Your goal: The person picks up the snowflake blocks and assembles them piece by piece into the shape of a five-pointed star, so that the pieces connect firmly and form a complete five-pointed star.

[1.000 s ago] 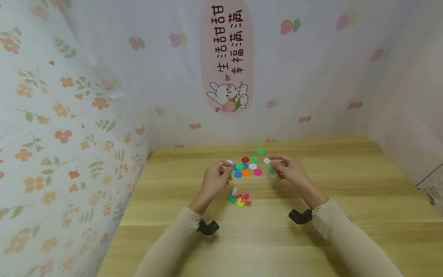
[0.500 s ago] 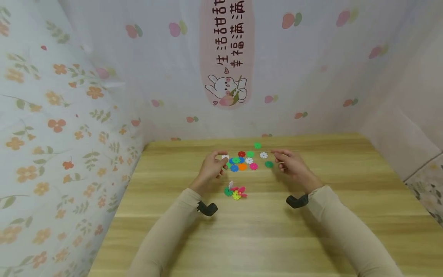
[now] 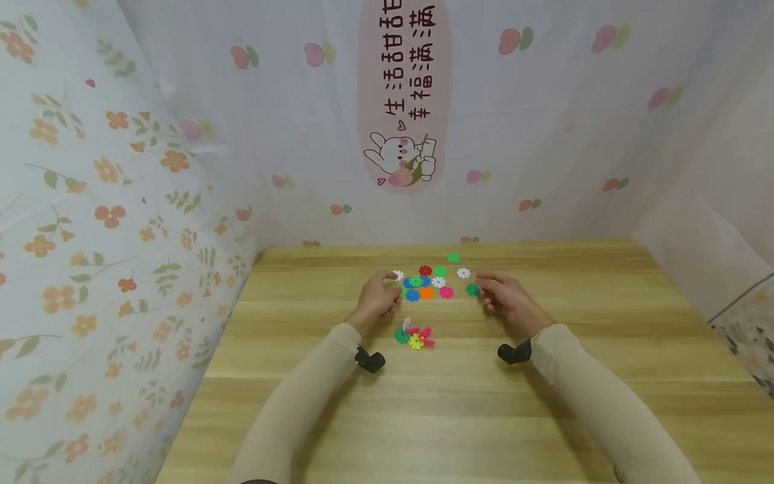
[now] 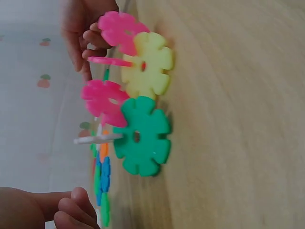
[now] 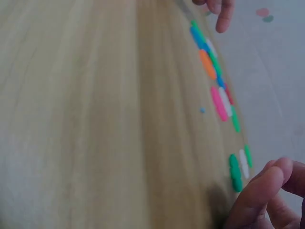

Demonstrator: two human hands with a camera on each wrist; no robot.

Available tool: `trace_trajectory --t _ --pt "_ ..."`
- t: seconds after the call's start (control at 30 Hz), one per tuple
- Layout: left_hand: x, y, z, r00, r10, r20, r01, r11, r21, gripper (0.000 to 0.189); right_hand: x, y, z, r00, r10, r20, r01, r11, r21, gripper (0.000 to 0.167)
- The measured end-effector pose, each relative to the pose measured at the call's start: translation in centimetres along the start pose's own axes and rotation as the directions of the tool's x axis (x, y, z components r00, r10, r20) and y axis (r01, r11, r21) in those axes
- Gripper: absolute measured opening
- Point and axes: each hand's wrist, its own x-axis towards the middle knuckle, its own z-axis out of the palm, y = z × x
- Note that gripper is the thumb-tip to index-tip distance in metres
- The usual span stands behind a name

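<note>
Flat, notched plastic snowflake pieces lie scattered on the wooden table (image 3: 453,396). My left hand (image 3: 377,296) hovers at the left end of the scatter, fingers loosely bent, by a white piece (image 3: 398,275) and a blue piece (image 3: 412,295). At the other end my right hand (image 3: 508,299) holds nothing, its fingertips close to a dark green piece (image 3: 472,289) and a white disc (image 3: 463,273). Nearer the body stands a joined cluster: a green disc (image 4: 143,138) with a pale piece (image 4: 97,139) slotted in, a yellow disc (image 4: 147,67) and several pink discs (image 4: 105,100).
Between the hands lie a red piece (image 3: 426,270), an orange piece (image 3: 426,293), a pink piece (image 3: 446,292) and several others. One bright green piece (image 3: 453,257) lies farthest back. A printed cloth (image 3: 290,134) hangs behind the table, and floral cloth (image 3: 109,269) hangs at the left.
My right hand has drawn slightly right, away from the white disc, uncovering the dark green piece. My left hand has shifted a little left from the blue pieces. The cluster stays put.
</note>
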Motion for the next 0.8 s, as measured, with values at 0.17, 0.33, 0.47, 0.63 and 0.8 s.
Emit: trace_trajectory --t 0.17,0.33,0.47,0.63,0.8 --pt "0.6 -0.3 0.0 0.999 -0.002 0.033 -0.002 0.991 0.134 0.050 0.7 0.5 -0.2 1.000 0.006 0.003 -0.006 1.000 -0.017 0.053" --pt "0.6 -0.8 0.0 0.999 -0.008 0.042 0.000 0.981 0.192 0.050 0.7 1.3 0.5 0.999 -0.050 -0.015 0.047 0.991 -0.127 0.056" --pt "0.1 -1.3 0.1 0.998 -0.034 0.046 0.024 0.978 0.206 0.044 0.4 2.3 1.1 0.997 -0.066 -0.030 0.057 0.972 -0.229 0.057" --pt "0.4 -1.2 0.1 0.998 -0.019 0.058 0.005 0.971 0.237 0.039 0.2 2.2 1.3 0.993 -0.095 -0.065 0.072 0.956 -0.285 0.053" --pt "1.3 -0.4 0.2 0.998 0.013 0.053 -0.028 0.956 0.292 0.037 0.4 1.1 1.2 0.987 -0.131 -0.096 0.081 0.909 -0.408 0.050"
